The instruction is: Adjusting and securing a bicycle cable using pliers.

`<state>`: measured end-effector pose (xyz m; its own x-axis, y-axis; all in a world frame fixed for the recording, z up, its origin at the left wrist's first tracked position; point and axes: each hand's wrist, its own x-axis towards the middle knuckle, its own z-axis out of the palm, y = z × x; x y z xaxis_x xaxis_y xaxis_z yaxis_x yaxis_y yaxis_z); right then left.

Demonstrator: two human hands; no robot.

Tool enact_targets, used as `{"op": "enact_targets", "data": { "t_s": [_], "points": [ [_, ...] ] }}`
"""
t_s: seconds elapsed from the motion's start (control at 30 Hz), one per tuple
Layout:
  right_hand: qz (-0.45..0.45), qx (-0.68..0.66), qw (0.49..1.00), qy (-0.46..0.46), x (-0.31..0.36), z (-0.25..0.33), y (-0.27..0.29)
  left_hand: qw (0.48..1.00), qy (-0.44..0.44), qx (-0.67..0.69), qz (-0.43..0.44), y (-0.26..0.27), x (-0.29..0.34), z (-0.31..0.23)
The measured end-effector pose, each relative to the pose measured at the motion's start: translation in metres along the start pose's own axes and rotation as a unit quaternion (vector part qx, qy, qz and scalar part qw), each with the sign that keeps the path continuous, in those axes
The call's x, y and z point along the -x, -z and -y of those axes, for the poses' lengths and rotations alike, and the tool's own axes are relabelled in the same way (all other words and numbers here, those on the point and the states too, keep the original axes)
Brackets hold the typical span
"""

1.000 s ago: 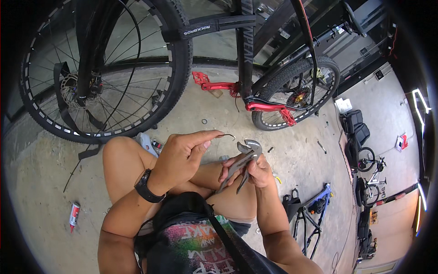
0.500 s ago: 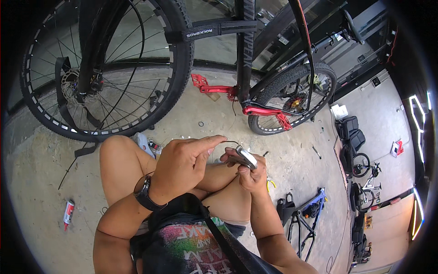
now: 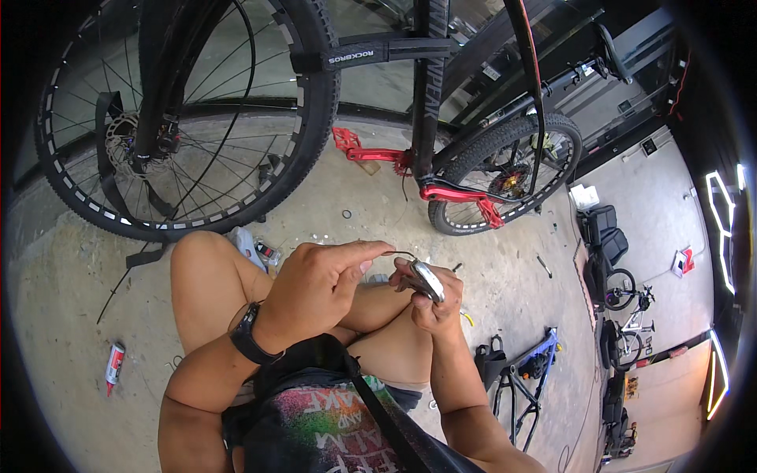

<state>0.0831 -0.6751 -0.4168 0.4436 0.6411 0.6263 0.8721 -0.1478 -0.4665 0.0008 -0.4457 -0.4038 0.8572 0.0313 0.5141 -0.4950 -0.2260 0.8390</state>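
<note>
My left hand (image 3: pixel 315 288), with a dark watch on its wrist, is closed with the index finger stretched out. At that fingertip is one end of a thin dark bent rod (image 3: pixel 406 254), whose other end meets a silver, rounded metal piece (image 3: pixel 427 280). My right hand (image 3: pixel 440 303) is wrapped round the silver piece, thumb below and fingers behind it. The hand covers much of it, so I cannot tell its exact kind. Both hands are held above my crossed legs.
A black bicycle with red cranks (image 3: pixel 461 193) stands ahead, its front wheel (image 3: pixel 315 142) at left. A red-and-white tube (image 3: pixel 115 367) lies on the floor at left. At right lie a blue-and-black bike frame (image 3: pixel 524 378), a black bag (image 3: pixel 490 363) and yellow-handled pliers (image 3: pixel 467 318).
The silver piece and the rod have dropped slightly in view, and the silver piece is tilted a little differently. Both hands keep their hold.
</note>
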Motion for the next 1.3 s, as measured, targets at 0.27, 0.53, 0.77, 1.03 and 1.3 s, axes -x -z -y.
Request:
{"op": "enact_targets", "data": {
  "t_s": [0.27, 0.53, 0.77, 1.03, 1.3],
  "points": [
    [0.013, 0.096, 0.993, 0.064, -0.003, -0.001, 0.009, 0.997, 0.049, 0.032, 0.051, 0.005, 0.000, -0.003],
    [0.034, 0.072, 0.995, 0.056, -0.007, 0.006, 0.018, 0.996, 0.045, 0.042, 0.061, 0.006, 0.002, 0.003],
    [0.033, 0.115, 0.990, 0.069, -0.011, 0.007, 0.019, 0.997, 0.046, 0.019, 0.055, 0.006, 0.003, 0.003],
    [0.043, 0.128, 0.989, 0.059, -0.011, 0.009, 0.020, 0.998, 0.035, -0.001, 0.046, 0.007, 0.004, 0.005],
    [0.059, 0.104, 0.990, 0.068, -0.008, 0.002, 0.020, 0.999, 0.039, 0.013, 0.031, 0.006, 0.005, 0.009]
  ]
}}
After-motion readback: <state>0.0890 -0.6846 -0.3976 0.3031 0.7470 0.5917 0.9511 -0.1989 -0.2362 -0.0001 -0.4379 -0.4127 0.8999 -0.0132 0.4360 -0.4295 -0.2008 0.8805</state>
